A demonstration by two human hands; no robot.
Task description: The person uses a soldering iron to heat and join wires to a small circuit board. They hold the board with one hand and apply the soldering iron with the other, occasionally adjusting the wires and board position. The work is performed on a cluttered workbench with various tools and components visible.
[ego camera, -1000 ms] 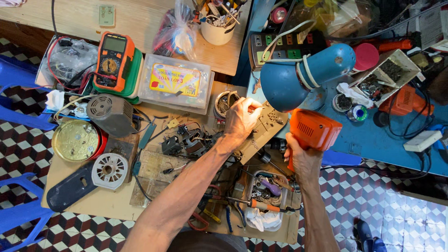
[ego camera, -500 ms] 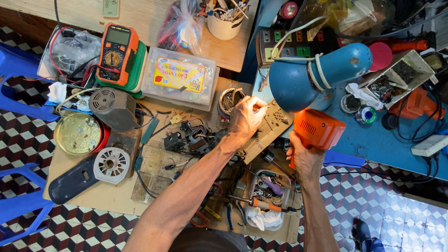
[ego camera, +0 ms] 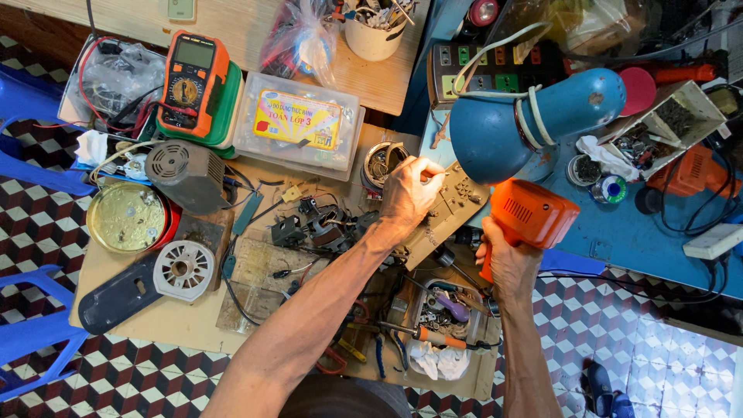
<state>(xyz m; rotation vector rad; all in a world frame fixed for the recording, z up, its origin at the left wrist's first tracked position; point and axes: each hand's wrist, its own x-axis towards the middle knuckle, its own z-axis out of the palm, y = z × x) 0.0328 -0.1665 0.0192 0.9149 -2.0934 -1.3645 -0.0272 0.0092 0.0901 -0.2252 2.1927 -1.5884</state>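
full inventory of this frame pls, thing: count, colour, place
orange soldering gun: 1, orange, right hand
tan circuit board: 1, tan, under left hand
blue desk lamp: 1, blue, above board
orange multimeter: 1, orange and green, upper left
clear plastic box: 1, clear with yellow label, beside multimeter
grey fan motor: 1, grey, left
white cup: 1, white, top centre
left hand: 1, on board
right hand: 1, gripping gun
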